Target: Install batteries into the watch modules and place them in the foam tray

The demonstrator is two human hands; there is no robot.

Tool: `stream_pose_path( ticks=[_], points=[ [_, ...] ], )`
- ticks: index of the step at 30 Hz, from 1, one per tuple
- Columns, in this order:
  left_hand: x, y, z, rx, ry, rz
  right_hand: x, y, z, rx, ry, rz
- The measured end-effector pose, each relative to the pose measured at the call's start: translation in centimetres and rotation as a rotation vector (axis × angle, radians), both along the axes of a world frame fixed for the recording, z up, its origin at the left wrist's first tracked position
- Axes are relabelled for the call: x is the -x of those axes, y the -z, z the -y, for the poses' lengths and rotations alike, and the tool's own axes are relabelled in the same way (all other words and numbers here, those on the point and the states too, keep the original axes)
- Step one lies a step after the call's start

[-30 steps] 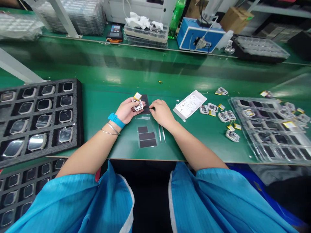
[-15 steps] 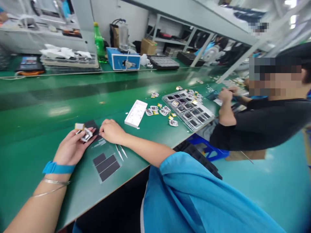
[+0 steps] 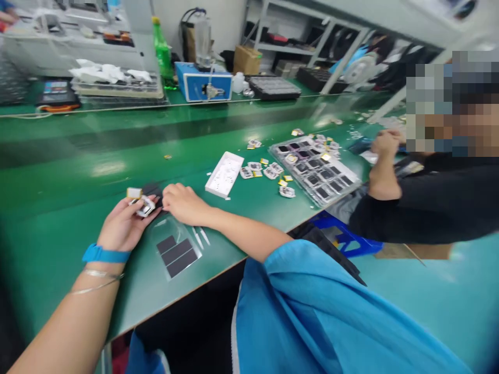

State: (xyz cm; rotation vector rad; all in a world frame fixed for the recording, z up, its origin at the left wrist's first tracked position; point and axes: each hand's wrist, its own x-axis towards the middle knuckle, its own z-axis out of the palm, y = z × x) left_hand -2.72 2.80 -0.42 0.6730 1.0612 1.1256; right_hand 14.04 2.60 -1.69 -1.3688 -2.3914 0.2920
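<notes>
My left hand is closed around a small white device housing. A yellow-edged battery sticks out at its upper left, above my fingers. Just to the right, my right hand has its fingertips pinched together at the edge of a dark sheet; whatever lies between them is too small to make out. Below the hands, a clear film with black rectangular strips rests on the green bench. A pair of white tweezers lies to the right of the film.
A white box holds tiny pieces. Beyond it lie several white housings with batteries and a clear compartment tray of dark parts. At right, a co-worker's hands are over the bench. A blue machine and green bottle stand behind.
The head view has shifted, so bench items appear farther right and slightly higher. Both hands stay close together, the left still holding the housing. The co-worker's hands look slightly raised.
</notes>
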Motion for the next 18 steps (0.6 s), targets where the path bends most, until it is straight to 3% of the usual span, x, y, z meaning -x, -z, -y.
stream_pose_path(
  ticks=[3, 7, 10, 13, 18],
  points=[
    [-0.2, 0.1, 0.3, -0.003, -0.012, 0.019, -0.4, -0.6, 0.7, -0.061, -0.025, -0.138],
    [-0.4, 0.3, 0.5, -0.039, -0.005, 0.024, -0.9, -1.0, 0.7, -0.183, -0.071, -0.547],
    [-0.7, 0.3, 0.9, -0.037, 0.043, -0.026, -1.1, -0.9, 0.7, -0.033, -0.045, -0.761],
    [-0.9, 0.2, 1.3, -0.021, 0.093, -0.077, -1.0, -0.6, 0.8, 0.166, 0.009, -0.822],
    [-1.0, 0.3, 1.5, -0.025, 0.139, -0.103, -0.4, 0.0, 0.7, 0.354, 0.031, -0.915]
  ],
)
